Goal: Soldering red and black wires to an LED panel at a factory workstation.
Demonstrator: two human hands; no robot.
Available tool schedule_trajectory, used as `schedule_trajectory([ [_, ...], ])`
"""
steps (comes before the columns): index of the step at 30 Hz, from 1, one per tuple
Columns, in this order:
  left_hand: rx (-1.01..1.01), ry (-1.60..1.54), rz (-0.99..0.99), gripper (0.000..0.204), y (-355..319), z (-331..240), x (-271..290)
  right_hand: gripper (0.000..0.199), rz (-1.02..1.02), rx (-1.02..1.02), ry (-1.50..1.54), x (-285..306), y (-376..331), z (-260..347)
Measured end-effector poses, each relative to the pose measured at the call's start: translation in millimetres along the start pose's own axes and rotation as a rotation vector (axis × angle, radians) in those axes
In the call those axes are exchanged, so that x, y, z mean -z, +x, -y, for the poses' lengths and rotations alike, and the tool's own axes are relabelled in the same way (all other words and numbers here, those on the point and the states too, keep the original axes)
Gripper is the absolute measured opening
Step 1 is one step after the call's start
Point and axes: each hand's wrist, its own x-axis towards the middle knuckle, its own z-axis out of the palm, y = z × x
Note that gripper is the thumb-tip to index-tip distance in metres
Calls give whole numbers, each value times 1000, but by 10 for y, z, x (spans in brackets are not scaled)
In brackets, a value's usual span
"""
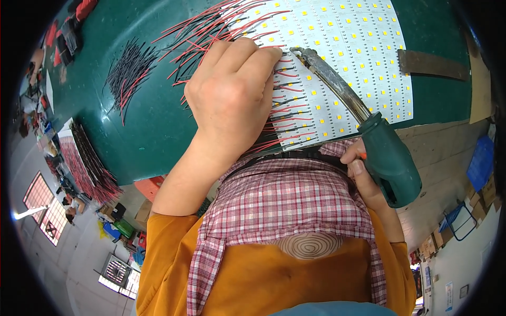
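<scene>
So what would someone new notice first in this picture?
Probably the left hand at centre, pressing red and black wires along the edge of a white LED panel on the green table. Next, the green-handled soldering iron in the right hand, its tip reaching up toward the left hand's fingers.

Your left hand [232,89] rests on the wire ends [287,113] at the LED board's [348,58] left edge. Soldering iron [363,131] in your right hand [363,176], tip just right of the left fingers. Loose wire pile [129,76] lies further left on the table [153,131]; stacked boards [84,163] at the table's left rim.
</scene>
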Motion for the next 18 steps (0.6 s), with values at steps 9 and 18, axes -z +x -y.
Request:
schedule_trajectory([
  [9, -105, 123, -24, 19, 8, -3, -36, 17, -14, -56, 144, -54, -43, -69],
  [18, -98, 175, 19, 17, 3, -42, 12, 9, -45, -113, 401, -42, -37, 4],
])
